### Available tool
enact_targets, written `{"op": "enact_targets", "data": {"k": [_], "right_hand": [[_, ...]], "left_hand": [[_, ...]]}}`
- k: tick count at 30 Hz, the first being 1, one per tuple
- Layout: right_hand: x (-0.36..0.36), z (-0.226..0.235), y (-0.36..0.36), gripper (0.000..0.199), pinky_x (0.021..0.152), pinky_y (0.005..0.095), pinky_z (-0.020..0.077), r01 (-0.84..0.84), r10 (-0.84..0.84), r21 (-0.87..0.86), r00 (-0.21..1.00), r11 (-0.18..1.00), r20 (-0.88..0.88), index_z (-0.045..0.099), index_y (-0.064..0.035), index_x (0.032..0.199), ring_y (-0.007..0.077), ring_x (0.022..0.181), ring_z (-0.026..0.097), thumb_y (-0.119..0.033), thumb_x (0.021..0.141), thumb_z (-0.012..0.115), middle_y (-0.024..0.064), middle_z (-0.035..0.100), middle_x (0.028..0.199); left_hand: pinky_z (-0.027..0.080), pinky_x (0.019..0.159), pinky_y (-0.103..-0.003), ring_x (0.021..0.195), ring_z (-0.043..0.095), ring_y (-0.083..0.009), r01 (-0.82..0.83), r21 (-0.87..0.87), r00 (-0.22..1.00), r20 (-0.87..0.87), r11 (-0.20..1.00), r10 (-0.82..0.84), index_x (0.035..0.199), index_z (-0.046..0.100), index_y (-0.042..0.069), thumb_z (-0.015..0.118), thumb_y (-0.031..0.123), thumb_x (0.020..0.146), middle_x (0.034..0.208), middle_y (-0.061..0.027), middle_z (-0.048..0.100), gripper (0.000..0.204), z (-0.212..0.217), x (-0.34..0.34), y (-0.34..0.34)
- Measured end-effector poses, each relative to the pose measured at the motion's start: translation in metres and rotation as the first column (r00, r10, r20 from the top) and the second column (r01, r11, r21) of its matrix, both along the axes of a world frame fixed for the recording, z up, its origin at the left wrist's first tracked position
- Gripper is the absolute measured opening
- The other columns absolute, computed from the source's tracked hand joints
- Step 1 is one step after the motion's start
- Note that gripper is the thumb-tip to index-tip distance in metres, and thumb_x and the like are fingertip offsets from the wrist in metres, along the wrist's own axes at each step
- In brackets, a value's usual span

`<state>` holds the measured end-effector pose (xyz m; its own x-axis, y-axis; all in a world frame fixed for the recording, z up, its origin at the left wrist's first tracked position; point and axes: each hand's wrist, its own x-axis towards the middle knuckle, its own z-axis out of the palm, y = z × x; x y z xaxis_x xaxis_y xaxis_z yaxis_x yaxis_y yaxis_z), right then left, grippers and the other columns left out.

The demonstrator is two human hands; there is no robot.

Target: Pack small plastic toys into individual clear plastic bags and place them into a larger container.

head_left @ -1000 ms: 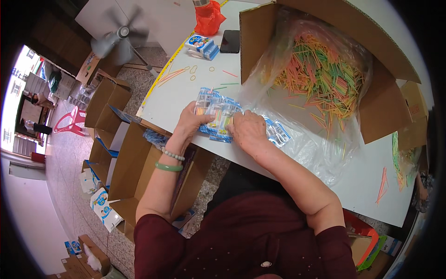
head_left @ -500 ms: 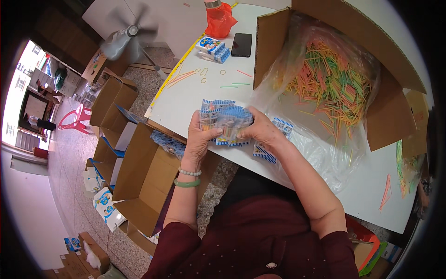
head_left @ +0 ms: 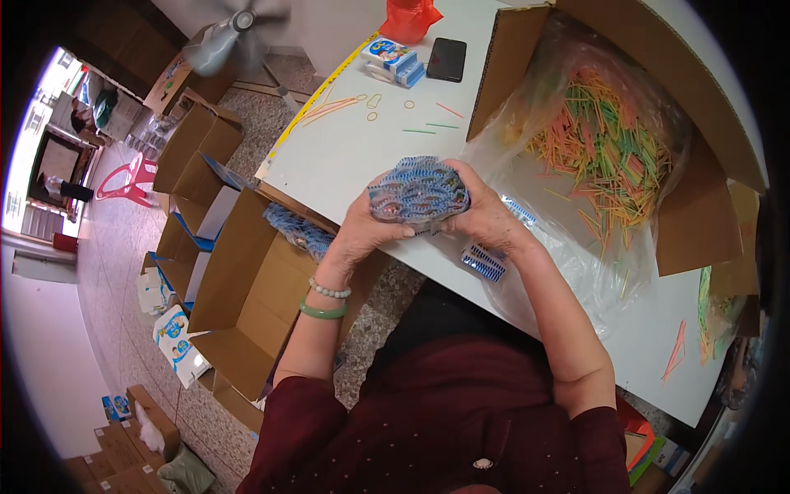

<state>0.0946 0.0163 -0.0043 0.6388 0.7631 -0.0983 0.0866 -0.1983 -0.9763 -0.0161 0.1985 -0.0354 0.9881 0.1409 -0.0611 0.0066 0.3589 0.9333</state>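
Observation:
Between both hands, over the table's near edge, is a bundle of small blue-edged plastic packets (head_left: 420, 191), pressed together with their crimped ends facing up. My left hand (head_left: 366, 226), wearing a beaded bracelet and a green bangle, is wrapped round its left side. From the right, my right hand (head_left: 485, 216) grips the other side. Most of the fingers are hidden behind the bundle. Beside my right wrist, loose packets of the same kind (head_left: 484, 262) lie on clear plastic sheeting (head_left: 568, 280).
A large cardboard box (head_left: 699, 222) holds many coloured sticks (head_left: 609, 156) in a plastic liner. Farther back are a phone (head_left: 446, 60), small blue-white boxes (head_left: 393, 62), rubber bands (head_left: 372, 116) and a red bag (head_left: 409, 20). An open carton (head_left: 247, 313) stands left, near more packets (head_left: 298, 232). A fan (head_left: 239, 33) spins.
The packets, earlier held with their printed faces showing, are now squeezed into one bundle, ends upward. Both hands have tilted it and shifted slightly right. The view has moved a little.

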Motion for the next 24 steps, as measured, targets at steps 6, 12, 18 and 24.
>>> {"op": "enact_targets", "data": {"k": [6, 12, 18, 24], "right_hand": [[-0.005, 0.006, 0.006, 0.073, 0.093, 0.0279, 0.0418, -0.004, 0.007, 0.074, 0.999, 0.997, -0.044, 0.044, -0.0121, 0.128, 0.0157, 0.106, 0.053, 0.008, 0.063, 0.069, 0.0026, 0.057, 0.111], [-0.016, 0.010, 0.009, 0.063, 0.090, 0.0276, 0.0432, -0.024, 0.025, 0.034, 0.999, 0.999, -0.020, 0.050, -0.0092, 0.120, 0.0137, 0.100, 0.054, 0.005, 0.063, 0.072, 0.0015, 0.059, 0.106], [-0.015, 0.001, 0.010, 0.067, 0.093, 0.0277, 0.0420, -0.044, 0.045, -0.015, 0.997, 0.999, 0.057, 0.049, -0.0083, 0.121, 0.0149, 0.104, 0.054, 0.000, 0.061, 0.079, 0.0028, 0.059, 0.108], [-0.012, -0.001, 0.015, 0.069, 0.092, 0.0273, 0.0423, -0.065, 0.065, -0.024, 0.998, 0.998, -0.006, 0.049, -0.0088, 0.125, 0.0151, 0.103, 0.055, 0.001, 0.063, 0.076, 0.0037, 0.060, 0.108]], "left_hand": [[0.047, 0.093, -0.029, 0.107, 0.055, -0.0141, -0.108, -0.019, 0.993, 0.041, 0.994, 0.109, 0.131, 0.043, 0.001, 0.078, -0.009, 0.060, 0.118, -0.0049, 0.058, 0.080, -0.005, -0.002, -0.019], [0.047, 0.092, -0.029, 0.107, 0.055, -0.0133, -0.078, 0.061, 0.996, 0.058, 0.995, 0.075, 0.129, 0.045, 0.000, 0.078, -0.009, 0.059, 0.118, -0.0045, 0.057, 0.078, -0.007, -0.012, -0.008], [0.043, 0.094, -0.028, 0.109, 0.050, -0.0129, -0.028, 0.228, 0.999, 0.045, 0.973, 0.019, 0.134, 0.039, 0.003, 0.076, -0.010, 0.056, 0.118, -0.0035, 0.054, 0.088, -0.015, -0.012, -0.011], [0.043, 0.093, -0.027, 0.106, 0.052, -0.0123, -0.122, 0.237, 0.991, 0.082, 0.964, 0.105, 0.131, 0.043, 0.003, 0.080, -0.004, 0.057, 0.117, -0.0048, 0.055, 0.083, -0.029, -0.011, -0.011]]}}
